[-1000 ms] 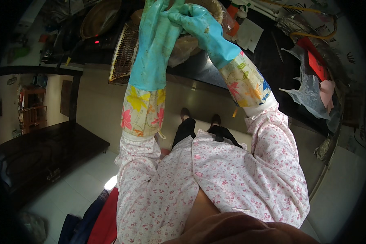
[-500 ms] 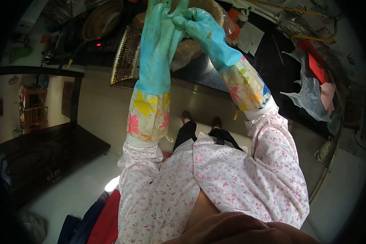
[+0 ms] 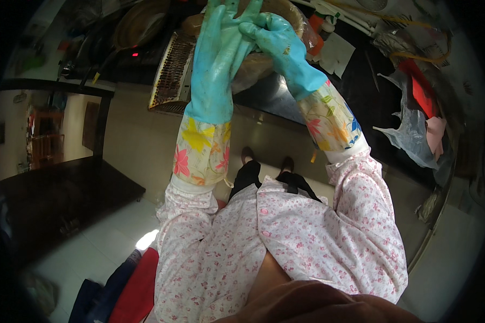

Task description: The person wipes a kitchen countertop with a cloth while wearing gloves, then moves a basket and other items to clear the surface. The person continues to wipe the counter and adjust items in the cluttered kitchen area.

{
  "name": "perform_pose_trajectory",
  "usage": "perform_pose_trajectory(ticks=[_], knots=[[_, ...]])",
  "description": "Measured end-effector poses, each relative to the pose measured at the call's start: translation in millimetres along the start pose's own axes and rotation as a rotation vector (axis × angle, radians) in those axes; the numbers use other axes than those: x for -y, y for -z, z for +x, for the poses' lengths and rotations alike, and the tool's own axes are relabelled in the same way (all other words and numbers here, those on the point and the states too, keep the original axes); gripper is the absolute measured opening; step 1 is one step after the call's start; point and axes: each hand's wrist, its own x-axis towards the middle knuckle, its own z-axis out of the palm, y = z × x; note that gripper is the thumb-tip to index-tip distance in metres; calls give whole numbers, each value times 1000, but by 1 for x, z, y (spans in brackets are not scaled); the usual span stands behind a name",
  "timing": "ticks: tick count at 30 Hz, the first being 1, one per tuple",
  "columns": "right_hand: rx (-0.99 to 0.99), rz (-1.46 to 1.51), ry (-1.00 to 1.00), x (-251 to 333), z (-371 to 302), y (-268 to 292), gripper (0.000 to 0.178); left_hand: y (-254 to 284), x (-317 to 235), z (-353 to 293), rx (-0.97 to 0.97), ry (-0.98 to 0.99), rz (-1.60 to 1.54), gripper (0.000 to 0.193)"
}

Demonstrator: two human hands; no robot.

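Observation:
Both my hands wear blue-green rubber gloves with long flower-printed cuffs, raised over the counter's front edge. My left hand [image 3: 216, 51] is open, palm showing and fingers spread, the tips near the top edge of the picture. My right hand [image 3: 281, 47] comes in from the right with its fingers bent, its thumb and fingertips closed on the fingers of the left rubber glove [image 3: 207, 102]. Brownish stains mark the right rubber glove [image 3: 299, 75]. Behind the hands stands a large round basin [image 3: 289, 16] with clear plastic about it, partly hidden by the gloves.
A rusty perforated metal rack [image 3: 170, 72] lies left of my hands, with a wok [image 3: 140, 24] farther left. An orange bottle [image 3: 315, 21], a paper sheet [image 3: 337, 54], a plastic bag [image 3: 412, 132] and a red packet [image 3: 417, 89] are on the dark counter at right.
The view has turned slightly, so the counter and gloves sit a little farther right in the picture. My hands keep nearly the same pose, right fingers still at the left glove.

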Motion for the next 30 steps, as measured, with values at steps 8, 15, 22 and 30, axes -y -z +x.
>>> perform_pose_trajectory(ticks=[8,15,22,30], knots=[[-16,-83,-9,-7,-5,6,32,32,12,2,16,115,-187,65],[5,-73,-48,-13,-4,6,31,35,9,7,16,220,-416,64],[-15,-34,-4,0,-11,-1,31,26,5,12,-37,182,-544,64],[-10,-8,-81,-11,-10,3,32,60,26,34,-281,535,-890,48]])
